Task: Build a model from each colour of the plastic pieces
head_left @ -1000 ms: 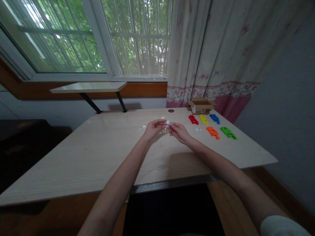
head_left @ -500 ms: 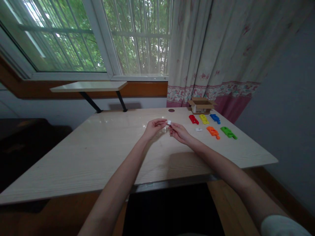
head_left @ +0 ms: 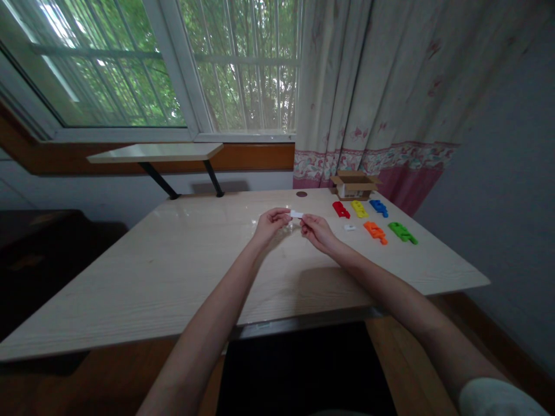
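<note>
Between my two hands, above the far middle of the table, is a small flat white piece (head_left: 296, 214), too small to name more exactly. My left hand (head_left: 272, 224) pinches its left end with thumb and fingers. The other end sits in the fingertips of my right hand (head_left: 318, 231), whose remaining fingers curl inward. To the right of my right hand, a second small white piece (head_left: 349, 227) lies on the table. The fingertips partly cover both ends of the held piece.
Colored plastic pieces lie at the right: red (head_left: 340, 210), yellow (head_left: 359, 209), blue (head_left: 378, 208), orange (head_left: 375, 233) and green (head_left: 403, 233). Behind them stands an open cardboard box (head_left: 354, 190). A raised shelf (head_left: 156, 152) stands at the table's (head_left: 173, 277) back left.
My hands stay in nearly the same place. The white piece has turned, and more of its length now shows between my fingertips. The pieces on the table have not moved.
</note>
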`<state>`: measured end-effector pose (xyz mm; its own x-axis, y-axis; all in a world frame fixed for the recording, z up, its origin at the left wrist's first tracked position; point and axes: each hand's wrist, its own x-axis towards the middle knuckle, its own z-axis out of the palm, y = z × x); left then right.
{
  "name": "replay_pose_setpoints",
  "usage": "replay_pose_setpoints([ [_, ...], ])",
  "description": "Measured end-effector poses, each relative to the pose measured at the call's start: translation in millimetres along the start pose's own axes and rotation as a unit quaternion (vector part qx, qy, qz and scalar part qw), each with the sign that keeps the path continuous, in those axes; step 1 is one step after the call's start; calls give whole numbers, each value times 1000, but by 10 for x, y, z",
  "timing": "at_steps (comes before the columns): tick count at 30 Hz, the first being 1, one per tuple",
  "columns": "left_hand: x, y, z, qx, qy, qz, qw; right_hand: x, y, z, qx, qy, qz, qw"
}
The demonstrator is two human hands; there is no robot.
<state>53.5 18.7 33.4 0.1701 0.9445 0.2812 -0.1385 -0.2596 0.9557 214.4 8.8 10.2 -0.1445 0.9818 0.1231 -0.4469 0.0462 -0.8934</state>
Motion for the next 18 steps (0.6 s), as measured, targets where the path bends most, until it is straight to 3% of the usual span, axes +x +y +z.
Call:
replay_pose_setpoints([
  [7, 13, -39, 3, 13, 6, -4, 1000, -8, -18, 19, -3, 14, -14, 1000],
  [18, 10, -36, 12, 20, 22, -4, 1000, 39, 21, -26, -97, 40, -40, 994],
])
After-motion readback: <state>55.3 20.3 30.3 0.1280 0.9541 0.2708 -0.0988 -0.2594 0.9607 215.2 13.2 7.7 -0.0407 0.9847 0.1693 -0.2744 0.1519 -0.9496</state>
